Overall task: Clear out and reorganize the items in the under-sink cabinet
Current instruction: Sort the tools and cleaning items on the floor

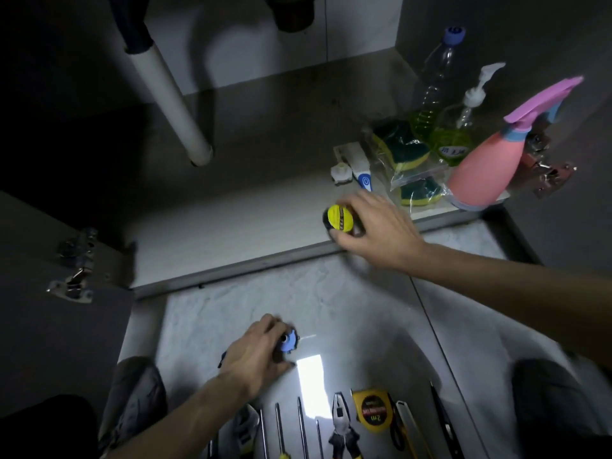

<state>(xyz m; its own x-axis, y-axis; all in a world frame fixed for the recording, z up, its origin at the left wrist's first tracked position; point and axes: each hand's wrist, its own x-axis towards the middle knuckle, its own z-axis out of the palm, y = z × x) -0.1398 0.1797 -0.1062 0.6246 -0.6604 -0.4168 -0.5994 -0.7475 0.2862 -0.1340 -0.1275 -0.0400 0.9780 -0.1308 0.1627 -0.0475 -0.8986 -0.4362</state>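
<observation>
Your right hand [374, 226] is wrapped around a round yellow-and-black tape measure [338, 219] at the front lip of the cabinet floor [231, 207]. Your left hand [255, 351] grips a small blue knobbed fitting [287, 342] down on the tile floor [331, 293].

Risks:
- The tape measure sits right at the cabinet edge; a loose grip and it likely drops onto the hard tile.
- Swinging your right hand back in could clip the pink spray bottle [486, 167], which is tall, narrow-topped and stands at the edge.
- The bagged sponges [410, 167] are in slick clear plastic and will probably slide if nudged.
- Light is poor and the cabinet's back left is dark, so it's easy to miss things there.

Materials: the two green-liquid bottles [440, 127] are thin clear plastic. The white drain pipe [169, 101] is smooth and rigid. Screwdrivers [299, 425], pliers [344, 429] and a second yellow tape measure [374, 410] lie in a row by your knees: metal shafts, rubbery handles.
</observation>
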